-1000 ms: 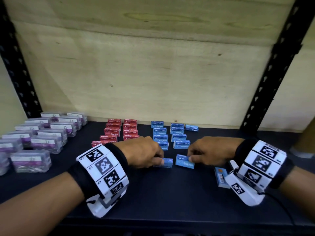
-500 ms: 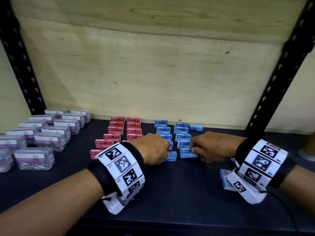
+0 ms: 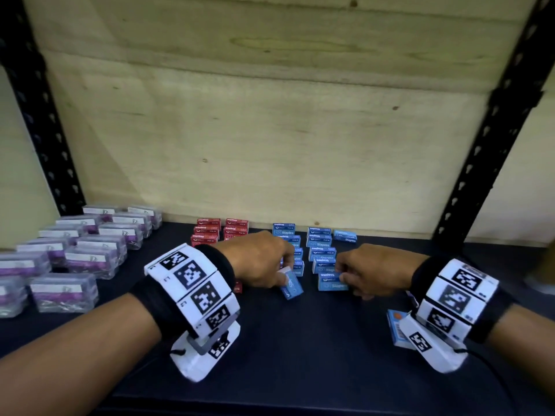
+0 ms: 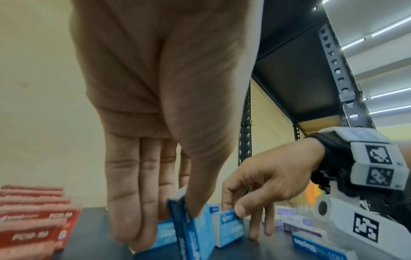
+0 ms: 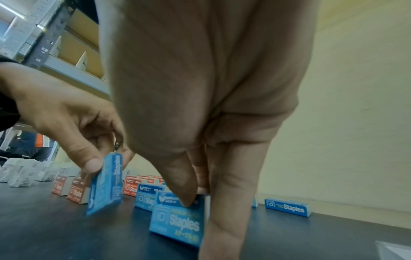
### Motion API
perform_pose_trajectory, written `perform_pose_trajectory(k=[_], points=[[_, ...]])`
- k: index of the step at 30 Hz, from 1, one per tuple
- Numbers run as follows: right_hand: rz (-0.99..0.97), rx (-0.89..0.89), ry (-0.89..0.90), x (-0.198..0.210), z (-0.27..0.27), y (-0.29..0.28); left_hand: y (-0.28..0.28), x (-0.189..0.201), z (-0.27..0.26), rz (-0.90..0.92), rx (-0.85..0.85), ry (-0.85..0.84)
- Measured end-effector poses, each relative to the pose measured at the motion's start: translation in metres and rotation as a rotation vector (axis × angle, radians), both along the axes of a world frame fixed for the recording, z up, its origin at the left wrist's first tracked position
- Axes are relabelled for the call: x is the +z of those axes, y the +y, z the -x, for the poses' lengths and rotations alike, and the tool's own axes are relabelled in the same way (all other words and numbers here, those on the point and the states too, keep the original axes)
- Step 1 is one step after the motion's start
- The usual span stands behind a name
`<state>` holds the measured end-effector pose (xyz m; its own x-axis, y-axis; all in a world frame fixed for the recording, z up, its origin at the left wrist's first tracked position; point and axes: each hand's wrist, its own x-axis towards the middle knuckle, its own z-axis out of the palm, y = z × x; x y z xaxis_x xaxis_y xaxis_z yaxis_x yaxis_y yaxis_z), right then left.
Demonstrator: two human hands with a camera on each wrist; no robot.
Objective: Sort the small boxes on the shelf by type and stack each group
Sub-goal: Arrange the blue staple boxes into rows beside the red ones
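We look down on a dark shelf board (image 3: 300, 340) backed by pale plywood (image 3: 270, 130). Largest on it, at far left, is a block of clear plastic cases with purple labels (image 3: 81, 253). In the middle stand two rows of small red cardboard staple boxes (image 3: 220, 231), and just right of them two rows of small blue cardboard staple boxes (image 3: 319, 238), each row running from the plywood towards us.

Our left hand (image 3: 258, 259) sits at the near end of the left blue row, thumb and fingers (image 4: 124, 211) pinching one blue staple box (image 3: 290, 284). That box is tipped on edge, its long axis slanting away from the row, and from the head view it appears just clear of the row's front box. Judging from this, the coming move turns on swinging it square and setting it against that front box, which lies directly beyond the fingertips.

Our right hand (image 3: 372, 273) is at the near end of the right row (just beside the left hand, not touching). Its thumb and fingers pinch the front blue box of the right row (image 3: 332, 281), which stands upright on the shelf board with its long axis across us.

One more blue box with an orange spot (image 3: 395, 325) lies loose near the right wrist, nearer that hand.
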<state>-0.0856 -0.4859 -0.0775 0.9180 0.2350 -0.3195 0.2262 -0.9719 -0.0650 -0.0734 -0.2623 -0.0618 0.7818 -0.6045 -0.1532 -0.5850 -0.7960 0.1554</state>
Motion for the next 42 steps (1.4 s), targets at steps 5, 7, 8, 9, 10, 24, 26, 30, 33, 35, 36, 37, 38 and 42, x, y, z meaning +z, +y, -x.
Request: perform_pose_trajectory(k=[5,7,8,9,10,24,26,30,33,35,36,37,38,42], points=[[0.094,0.034,-0.046,0.002,0.004,0.003,-0.002,-0.001,-0.003,0.012,-0.013,-0.026],[0.118,0.050,-0.066,0.002,0.006,0.002,-0.005,-0.004,-0.002,0.028,-0.014,-0.026],[0.117,0.049,-0.066,0.002,0.007,0.002,-0.006,-0.005,-0.003,0.038,-0.017,-0.029],[0.112,0.043,-0.061,0.002,0.007,0.002,-0.007,-0.006,-0.003,0.045,-0.019,-0.030],[0.107,0.037,-0.055,0.002,0.007,0.002,-0.008,-0.007,-0.004,0.048,-0.024,-0.031],[-0.010,-0.040,0.014,-0.002,-0.004,0.002,-0.011,-0.015,-0.009,0.034,-0.001,-0.014],[-0.016,-0.042,0.019,-0.003,-0.005,0.001,-0.013,-0.016,-0.009,0.012,-0.019,-0.013],[-0.042,-0.055,0.024,-0.006,-0.007,-0.002,-0.015,-0.019,-0.008,-0.014,-0.011,-0.014],[-0.049,-0.058,0.020,-0.007,-0.008,-0.002,-0.015,-0.021,-0.009,-0.023,-0.005,-0.033],[-0.043,-0.053,0.017,-0.007,-0.008,-0.002,-0.016,-0.022,-0.010,-0.020,-0.005,-0.050],[-0.043,-0.051,0.016,-0.006,-0.008,-0.002,-0.016,-0.022,-0.011,-0.019,-0.008,-0.058],[-0.045,-0.054,0.019,-0.006,-0.008,-0.002,-0.016,-0.023,-0.012,-0.018,-0.010,-0.065],[-0.050,-0.058,0.023,-0.006,-0.008,-0.002,-0.016,-0.023,-0.012,-0.018,-0.011,-0.072],[-0.054,-0.058,0.018,-0.007,-0.008,-0.002,-0.012,-0.018,-0.010,-0.027,-0.044,-0.193]])
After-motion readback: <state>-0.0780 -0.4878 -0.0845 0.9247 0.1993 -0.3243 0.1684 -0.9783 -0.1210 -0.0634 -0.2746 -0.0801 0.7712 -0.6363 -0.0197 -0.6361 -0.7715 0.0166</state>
